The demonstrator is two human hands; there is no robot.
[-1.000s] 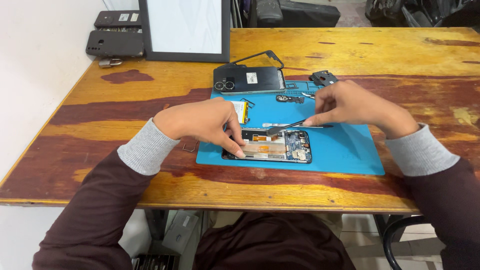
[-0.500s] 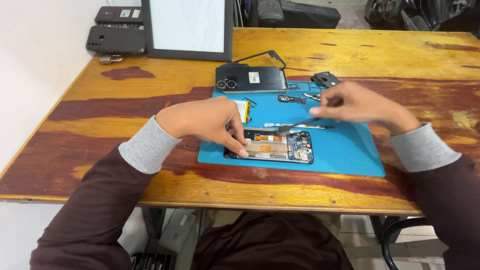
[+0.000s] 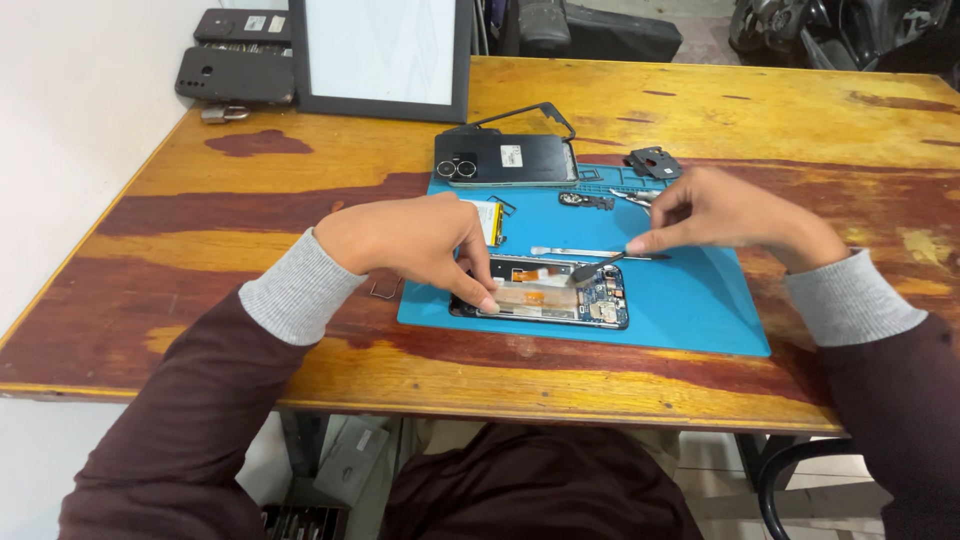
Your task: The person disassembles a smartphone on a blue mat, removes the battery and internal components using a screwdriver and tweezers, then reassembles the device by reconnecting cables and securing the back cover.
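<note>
— Blue mat [image 3: 700,300] on the wooden bench [image 3: 300,210], with an opened phone [image 3: 545,292] lying flat near the front edge. Long way running left to right.

— And the hands?

— Left hand [image 3: 415,240] pressing down on the left end of the phone, fingers curled, fingertips touching the frame. Right hand [image 3: 725,212] a bit further off, up and to the right, pinching a thin dark tool [image 3: 598,268] between thumb and finger. Tool slanting down to the left, tip touching the inside of the phone near the middle, just right of an orange strip.

— So which hand closer?

— Left one, right on it. Right one reaching only through the tool.

— Anything else lying about?

— A slim metal tool [image 3: 585,252] flat on the mat just behind the phone, under the right hand. A small yellow and white battery [image 3: 490,218] behind the left hand. A black back cover [image 3: 505,158] further back, with a thin black frame [image 3: 530,112] behind it. Small dark parts [image 3: 650,162] near the mat's far right corner. A white panel in a dark frame [image 3: 385,55] at the back, and two dark phones [image 3: 235,60] in the far left corner.

— Anything blocking?

— Only the slim metal tool, close to the right hand's path.
</note>
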